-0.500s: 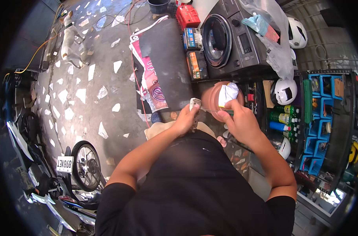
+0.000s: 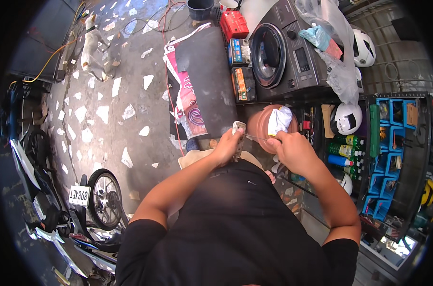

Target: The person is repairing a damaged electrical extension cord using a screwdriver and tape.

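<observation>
My left hand (image 2: 227, 147) is closed around a narrow cream-coloured block with small openings (image 2: 238, 127), much like an extension socket, held upright above my lap. Closed too is my right hand (image 2: 294, 151), gripping what looks like a screwdriver; its thin metal shaft (image 2: 257, 137) points left at the block. The handle is hidden inside my fingers, and I cannot tell whether the tip touches. Just beyond the right hand, a white cloth (image 2: 279, 120) lies on a round brown stool (image 2: 260, 125).
A black mat (image 2: 204, 71) lies ahead, beside batteries (image 2: 243, 84) and a front-load washer (image 2: 300, 52). Shelves with bottles (image 2: 342, 149) and blue bins (image 2: 381, 178) stand right. Motorcycles (image 2: 104, 200) are at left; a dog (image 2: 92, 50) is farther off. A red cord (image 2: 171, 105) crosses the floor.
The right hand's fingers have curled in more and its grip has turned slightly. The left hand keeps its hold on the block. The whole view has shifted a little.
</observation>
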### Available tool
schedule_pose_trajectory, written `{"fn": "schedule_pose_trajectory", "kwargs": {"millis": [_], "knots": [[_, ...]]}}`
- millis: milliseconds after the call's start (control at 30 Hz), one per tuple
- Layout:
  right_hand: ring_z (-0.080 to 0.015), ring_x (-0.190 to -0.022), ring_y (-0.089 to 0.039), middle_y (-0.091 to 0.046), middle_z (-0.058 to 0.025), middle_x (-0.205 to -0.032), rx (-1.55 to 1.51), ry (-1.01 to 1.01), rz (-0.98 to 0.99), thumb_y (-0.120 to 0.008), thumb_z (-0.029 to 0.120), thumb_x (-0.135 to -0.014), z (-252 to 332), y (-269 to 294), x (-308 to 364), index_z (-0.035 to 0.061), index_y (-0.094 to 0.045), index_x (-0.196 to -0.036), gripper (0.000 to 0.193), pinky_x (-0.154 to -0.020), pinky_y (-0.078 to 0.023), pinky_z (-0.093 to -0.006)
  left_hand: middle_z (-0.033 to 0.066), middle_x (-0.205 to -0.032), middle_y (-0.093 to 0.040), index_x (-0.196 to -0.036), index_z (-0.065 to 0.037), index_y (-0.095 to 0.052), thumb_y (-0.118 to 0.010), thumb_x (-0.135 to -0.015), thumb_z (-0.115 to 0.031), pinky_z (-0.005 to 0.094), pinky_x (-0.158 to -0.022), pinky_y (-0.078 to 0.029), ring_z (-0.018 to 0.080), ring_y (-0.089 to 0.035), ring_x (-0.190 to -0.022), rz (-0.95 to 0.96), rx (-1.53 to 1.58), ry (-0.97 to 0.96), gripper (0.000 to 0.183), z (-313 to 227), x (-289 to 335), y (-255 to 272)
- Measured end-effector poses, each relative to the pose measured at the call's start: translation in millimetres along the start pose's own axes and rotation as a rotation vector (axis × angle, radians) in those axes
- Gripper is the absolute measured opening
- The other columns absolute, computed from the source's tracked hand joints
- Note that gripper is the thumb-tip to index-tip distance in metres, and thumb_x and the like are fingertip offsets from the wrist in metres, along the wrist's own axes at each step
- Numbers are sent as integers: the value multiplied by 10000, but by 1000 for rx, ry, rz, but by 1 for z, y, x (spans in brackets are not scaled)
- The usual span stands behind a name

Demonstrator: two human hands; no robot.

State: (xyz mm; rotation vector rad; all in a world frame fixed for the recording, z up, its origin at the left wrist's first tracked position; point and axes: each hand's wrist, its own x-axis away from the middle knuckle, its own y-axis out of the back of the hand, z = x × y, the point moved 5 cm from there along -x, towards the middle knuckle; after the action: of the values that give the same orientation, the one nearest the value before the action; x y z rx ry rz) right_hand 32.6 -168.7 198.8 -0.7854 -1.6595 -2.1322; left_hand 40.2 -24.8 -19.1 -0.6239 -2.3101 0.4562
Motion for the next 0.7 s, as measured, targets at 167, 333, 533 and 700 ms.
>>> {"fn": "schedule_pose_trajectory", "kwargs": {"millis": [167,333,533,700], "knots": [[-364,-863,-623,-609,-170,-919,85,658,-319,-672,176,-930,0,-1,10,-7,-596,-973,203,-769,-506,-436,52,-1065,-602,-1262,-31,-559,-500,-1074,-372,325,-823,-474,142,-535,-946,22,-44,6,394,-2,0,-3],[-368,-866,-630,-623,-170,-940,69,755,-353,-672,140,-923,6,12,13,-6,-595,-980,174,-756,-504,-446,35,-971,-564,-1240,-74,-545,-507,-1070,-380,320,-726,-489,148,-552,-828,66,-31,-3,352,-3,-2,-6],[-376,-843,-618,-580,-149,-927,-239,441,-430,-679,43,-897,-1,5,3,18,-604,-1019,145,-740,-506,-444,16,-1014,-584,-1234,-46,-569,-501,-1074,-367,302,-825,-458,118,-519,-920,63,-21,1,365,-4,-2,-4],[-358,-862,-625,-590,-157,-959,-280,658,-507,-689,22,-882,8,11,10,5,-616,-988,130,-727,-507,-434,41,-1001,-605,-1254,-73,-556,-505,-1066,-382,320,-726,-498,146,-582,-859,39,-5,19,366,-4,-4,-1]]}}
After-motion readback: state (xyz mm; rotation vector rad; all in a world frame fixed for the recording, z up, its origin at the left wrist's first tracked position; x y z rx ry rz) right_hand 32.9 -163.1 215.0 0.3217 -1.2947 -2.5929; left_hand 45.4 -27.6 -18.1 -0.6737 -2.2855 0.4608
